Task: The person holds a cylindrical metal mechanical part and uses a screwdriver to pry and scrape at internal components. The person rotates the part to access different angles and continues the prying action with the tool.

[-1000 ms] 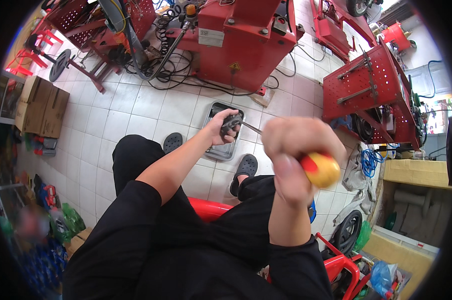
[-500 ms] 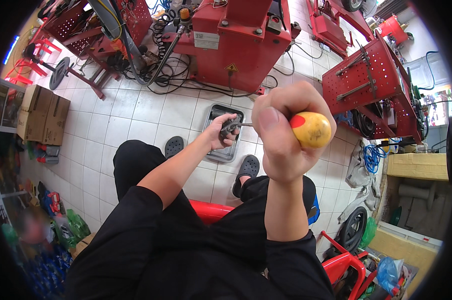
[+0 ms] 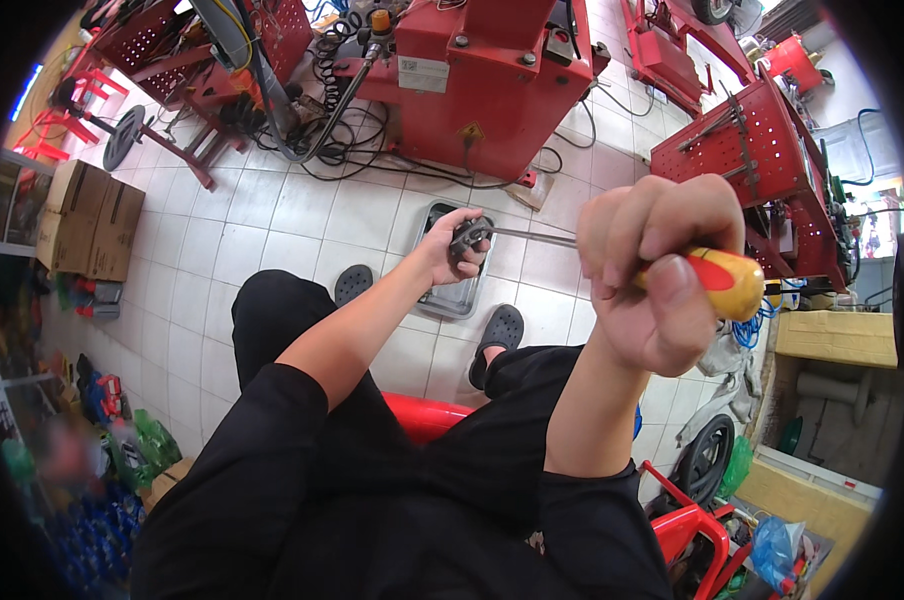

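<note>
In my right hand point(image 3: 652, 270) is a screwdriver point(image 3: 734, 284) with a yellow and red handle, my fingers wrapped round it. Its long metal shaft points left to a small dark metal part point(image 3: 469, 236). That part is gripped in the fingers of my left hand point(image 3: 450, 250), and the shaft's tip meets it; the exact contact is too small to make out. Below my left hand, a grey metal tray point(image 3: 444, 300) lies on the tiled floor, partly hidden by the hand.
A red machine point(image 3: 482, 110) stands ahead, with black cables point(image 3: 357, 150) on the floor beside it. Cardboard boxes point(image 3: 84, 222) are at the left. To the right is a red perforated stand point(image 3: 717, 150). I sit on a red seat point(image 3: 422, 415), my clogs point(image 3: 503, 328) near the tray.
My right hand has moved right and turned, so the screwdriver's handle and shaft now show from the side. The left hand has shifted slightly and still holds the metal part.
</note>
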Tool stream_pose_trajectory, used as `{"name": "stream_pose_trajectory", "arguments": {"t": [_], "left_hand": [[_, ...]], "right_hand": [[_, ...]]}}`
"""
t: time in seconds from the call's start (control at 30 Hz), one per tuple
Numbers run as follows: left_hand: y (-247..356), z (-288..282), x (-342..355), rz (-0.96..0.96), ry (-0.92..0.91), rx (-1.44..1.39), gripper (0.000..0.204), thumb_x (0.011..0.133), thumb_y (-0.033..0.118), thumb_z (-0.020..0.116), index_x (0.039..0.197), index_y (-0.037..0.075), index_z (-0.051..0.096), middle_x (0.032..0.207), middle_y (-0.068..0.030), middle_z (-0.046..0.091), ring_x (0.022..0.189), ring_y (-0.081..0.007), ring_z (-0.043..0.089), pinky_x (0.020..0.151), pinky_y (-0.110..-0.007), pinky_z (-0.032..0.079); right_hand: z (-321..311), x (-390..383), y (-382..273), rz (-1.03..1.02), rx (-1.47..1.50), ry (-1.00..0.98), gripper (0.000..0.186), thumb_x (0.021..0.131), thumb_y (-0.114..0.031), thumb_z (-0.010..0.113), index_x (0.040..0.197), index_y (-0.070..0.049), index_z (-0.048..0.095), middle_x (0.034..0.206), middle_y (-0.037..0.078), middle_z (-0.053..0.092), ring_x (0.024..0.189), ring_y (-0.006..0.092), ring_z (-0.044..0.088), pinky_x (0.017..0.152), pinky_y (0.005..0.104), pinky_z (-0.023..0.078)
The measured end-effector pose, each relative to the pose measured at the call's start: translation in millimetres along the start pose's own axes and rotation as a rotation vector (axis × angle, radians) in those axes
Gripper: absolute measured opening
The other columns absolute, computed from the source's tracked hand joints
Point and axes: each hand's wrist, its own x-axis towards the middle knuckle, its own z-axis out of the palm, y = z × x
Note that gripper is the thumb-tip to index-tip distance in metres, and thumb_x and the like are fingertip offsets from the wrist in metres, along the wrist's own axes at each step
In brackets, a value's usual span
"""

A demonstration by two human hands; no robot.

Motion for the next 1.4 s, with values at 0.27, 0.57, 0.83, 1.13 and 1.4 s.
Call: {"name": "stream_pose_trajectory", "arguments": {"t": [0.27,0.57,0.83,1.13,1.4], "left_hand": [[-4,13,-6,0.03,-0.048,0.009,0.032,0.082,0.042,0.058,0.074,0.012,0.05,0.066,-0.0049,0.056,0.041,-0.0098,0.043,0.036,-0.023,0.029],[-6,14,-3,0.016,-0.11,-0.06,0.037,0.083,0.043,0.057,0.068,0.01,0.049,0.065,-0.0039,0.054,0.042,-0.0079,0.041,0.037,-0.023,0.029],[-2,22,-6,0.149,0.012,-0.047,0.036,0.082,0.046,0.056,0.074,0.011,0.053,0.068,-0.0044,0.057,0.045,-0.0104,0.046,0.039,-0.025,0.034],[21,66,-41,0.508,0.158,0.366,0.054,0.09,0.048,0.019,0.103,0.01,0.057,0.08,-0.0073,0.063,0.065,-0.0214,0.064,0.05,-0.033,0.051],[17,68,-36,0.554,0.112,0.393,0.05,0.09,0.037,0.017,0.108,0.008,0.054,0.089,-0.0102,0.064,0.078,-0.0215,0.063,0.06,-0.038,0.053]], "right_hand": [[10,-1,21,0.045,-0.217,0.012,0.013,0.08,-0.01,0.048,0.076,-0.002,0.038,0.053,0.002,0.033,0.044,0.0082,0.025,0.042,0.0248,0.024],[13,-4,29,-0.018,-0.202,0.093,0.014,0.079,-0.008,0.045,0.068,-0.003,0.037,0.052,-0.002,0.024,0.044,0.007,0.017,0.042,0.0264,0.017],[12,-6,28,-0.1,-0.31,0.202,0.011,0.081,-0.006,0.041,0.071,-0.003,0.037,0.052,-0.001,0.025,0.045,0.0079,0.018,0.043,0.0269,0.019],[-48,-17,52,0.234,-0.153,0.339,0.015,0.086,-0.009,0.054,0.073,-0.003,0.047,0.056,-0.004,0.037,0.047,0.0033,0.03,0.044,0.021,0.023],[-68,-31,95,0.562,-0.241,0.339,0.021,0.087,-0.015,0.055,0.07,-0.005,0.048,0.06,-0.001,0.042,0.05,0.0071,0.04,0.049,0.0227,0.033]]}}
